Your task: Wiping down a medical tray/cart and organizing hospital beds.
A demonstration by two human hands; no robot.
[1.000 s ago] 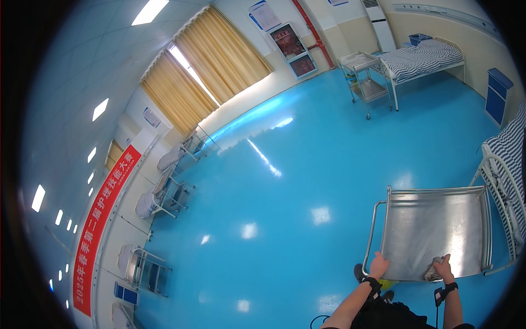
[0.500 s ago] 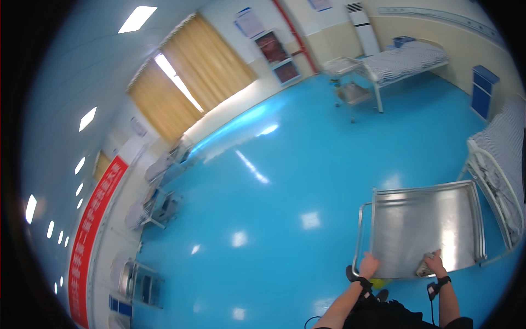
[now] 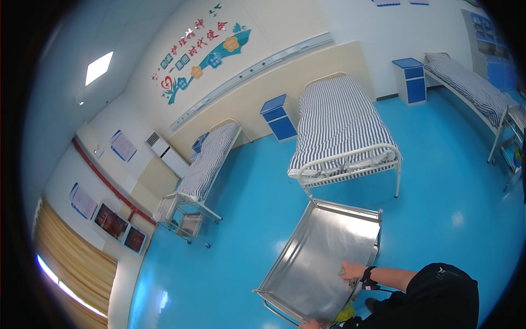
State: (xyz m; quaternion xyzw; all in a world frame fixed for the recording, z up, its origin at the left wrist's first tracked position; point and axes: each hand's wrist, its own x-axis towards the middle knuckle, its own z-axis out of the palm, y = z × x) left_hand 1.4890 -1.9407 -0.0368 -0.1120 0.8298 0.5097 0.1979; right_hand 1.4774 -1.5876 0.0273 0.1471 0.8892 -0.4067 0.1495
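Note:
A stainless steel trolley with a raised rim stands in front of me, its bare metal top shining. On that top, near the right edge, my right hand is closed around a crumpled greyish cloth, pressed to the metal. My left hand shows only in part at the bottom of the picture, closed at the near corner where the trolley's side handle meets the frame. Below the near edge hangs a yellow bag, partly covered by the trolley and my sleeve.
A bed with striped bedding stands just beyond the trolley, its foot rail close to the trolley's far corner. Further beds, blue-and-white bedside cabinets and another metal trolley stand around the blue floor.
My view has swung right, from the curtained window to the beds along the wall. The trolley now appears turned and further left. The cloth remains in my right hand.

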